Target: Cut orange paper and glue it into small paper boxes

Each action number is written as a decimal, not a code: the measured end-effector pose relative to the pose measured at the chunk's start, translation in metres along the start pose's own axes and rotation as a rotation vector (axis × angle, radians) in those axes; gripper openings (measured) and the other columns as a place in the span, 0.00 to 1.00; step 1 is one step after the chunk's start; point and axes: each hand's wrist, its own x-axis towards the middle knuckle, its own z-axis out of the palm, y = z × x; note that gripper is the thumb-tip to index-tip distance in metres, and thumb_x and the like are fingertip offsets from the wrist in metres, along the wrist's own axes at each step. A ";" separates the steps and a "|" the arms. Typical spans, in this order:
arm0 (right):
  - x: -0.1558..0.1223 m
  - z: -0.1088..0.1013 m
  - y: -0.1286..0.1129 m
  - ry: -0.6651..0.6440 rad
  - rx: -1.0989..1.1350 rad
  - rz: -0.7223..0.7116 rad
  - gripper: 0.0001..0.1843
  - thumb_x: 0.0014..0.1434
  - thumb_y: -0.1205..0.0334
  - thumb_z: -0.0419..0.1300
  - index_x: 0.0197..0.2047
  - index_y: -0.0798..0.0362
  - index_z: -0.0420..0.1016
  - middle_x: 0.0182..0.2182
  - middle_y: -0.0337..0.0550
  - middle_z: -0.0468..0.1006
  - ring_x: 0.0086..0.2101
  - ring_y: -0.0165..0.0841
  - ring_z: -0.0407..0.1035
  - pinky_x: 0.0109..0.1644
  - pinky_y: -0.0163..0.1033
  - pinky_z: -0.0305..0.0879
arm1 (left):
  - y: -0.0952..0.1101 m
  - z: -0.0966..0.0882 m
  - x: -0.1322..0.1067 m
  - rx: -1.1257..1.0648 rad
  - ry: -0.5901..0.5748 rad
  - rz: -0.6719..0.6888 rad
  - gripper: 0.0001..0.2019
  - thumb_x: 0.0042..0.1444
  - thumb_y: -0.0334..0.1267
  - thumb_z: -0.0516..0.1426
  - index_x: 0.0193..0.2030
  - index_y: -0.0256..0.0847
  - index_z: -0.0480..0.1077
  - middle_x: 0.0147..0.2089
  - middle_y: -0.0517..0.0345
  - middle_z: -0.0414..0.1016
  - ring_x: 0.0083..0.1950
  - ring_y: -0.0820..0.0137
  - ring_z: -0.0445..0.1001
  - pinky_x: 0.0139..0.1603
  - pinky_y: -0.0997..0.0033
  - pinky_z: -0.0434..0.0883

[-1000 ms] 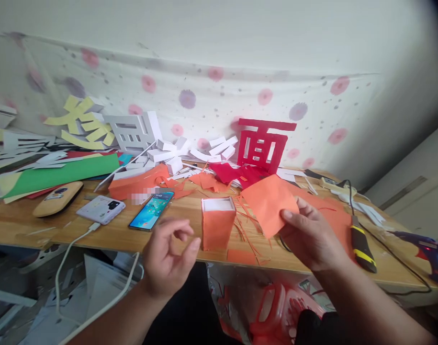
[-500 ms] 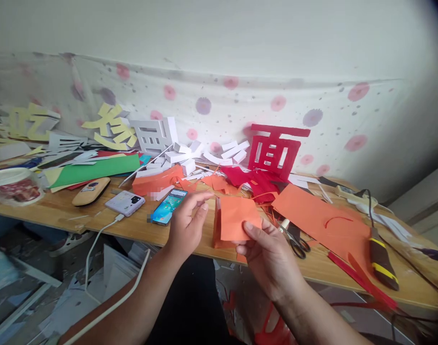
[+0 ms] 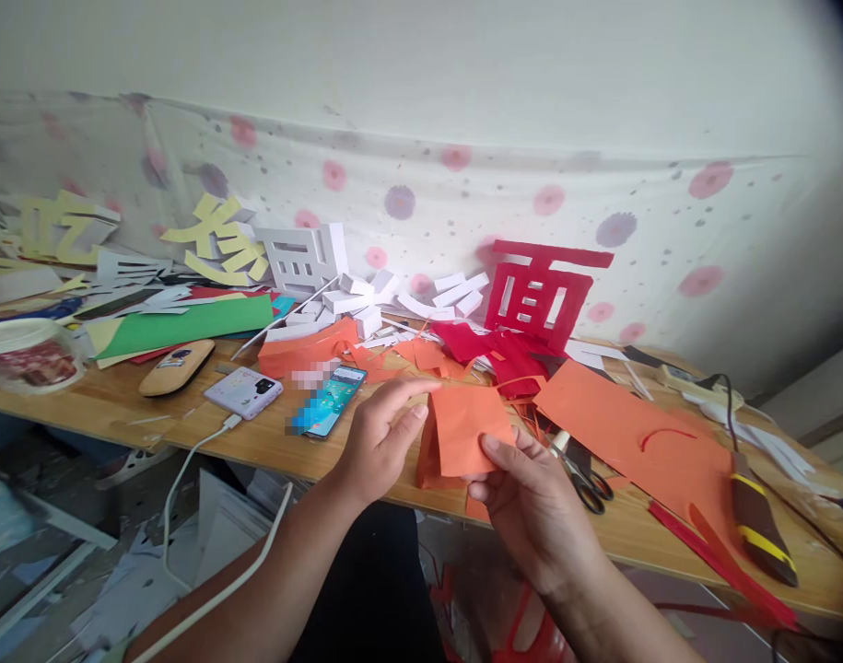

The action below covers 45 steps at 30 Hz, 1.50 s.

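A small square of orange paper [image 3: 462,433] is pinched at its lower right corner by my right hand [image 3: 524,488], thumb on the front and fingers behind. My left hand [image 3: 386,433] is open beside the square's upper left edge, fingers stretched and thumb apart; whether a fingertip touches the paper I cannot tell. Behind the square a darker orange folded side shows at its left. Black-handled scissors [image 3: 591,483] lie just right of my right hand. A larger orange sheet [image 3: 621,433] lies flat beyond them.
A red character-shaped piece [image 3: 508,299] stands against the flowered cloth. White blocks [image 3: 372,295] and an orange strip piece [image 3: 307,348] lie at mid-table. A phone [image 3: 333,405], a corded power bank [image 3: 245,393], an eraser-like tan object [image 3: 177,368] and a tub [image 3: 30,354] are left; a brown-yellow tool handle [image 3: 759,516] is right.
The camera view has turned slightly, so the table and things shift right and down. Both hands keep nearly the same pose, with the orange square still in the right hand.
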 end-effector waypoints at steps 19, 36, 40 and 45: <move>-0.043 -0.074 -0.018 -0.265 -0.605 -0.146 0.09 0.48 0.62 0.72 0.28 0.52 0.76 0.24 0.37 0.74 0.25 0.27 0.66 0.29 0.31 0.66 | 0.067 0.025 -0.033 0.156 -0.139 0.393 0.25 0.50 0.43 0.64 0.54 0.36 0.68 0.58 0.42 0.72 0.60 0.61 0.70 0.63 0.62 0.67; -0.061 -0.091 -0.040 0.129 -0.881 -0.658 0.10 0.45 0.58 0.71 0.21 0.51 0.76 0.35 0.45 0.71 0.38 0.36 0.65 0.42 0.41 0.66 | 0.070 0.096 -0.047 -0.617 -0.507 -0.517 0.15 0.59 0.42 0.58 0.49 0.37 0.75 0.39 0.53 0.79 0.38 0.69 0.77 0.41 0.70 0.74; -0.062 -0.100 -0.043 0.081 -0.721 -0.410 0.11 0.46 0.56 0.70 0.25 0.52 0.74 0.28 0.42 0.74 0.29 0.33 0.67 0.32 0.38 0.67 | 0.070 0.106 -0.048 -0.846 -0.520 -0.732 0.14 0.55 0.42 0.62 0.45 0.34 0.74 0.33 0.54 0.78 0.31 0.72 0.77 0.33 0.73 0.73; -0.063 -0.100 -0.046 0.105 -0.631 -0.247 0.13 0.42 0.58 0.71 0.24 0.53 0.71 0.20 0.35 0.73 0.22 0.27 0.63 0.23 0.31 0.59 | 0.071 0.110 -0.048 -0.895 -0.510 -0.807 0.15 0.56 0.45 0.61 0.37 0.33 0.74 0.27 0.55 0.75 0.26 0.73 0.75 0.27 0.76 0.70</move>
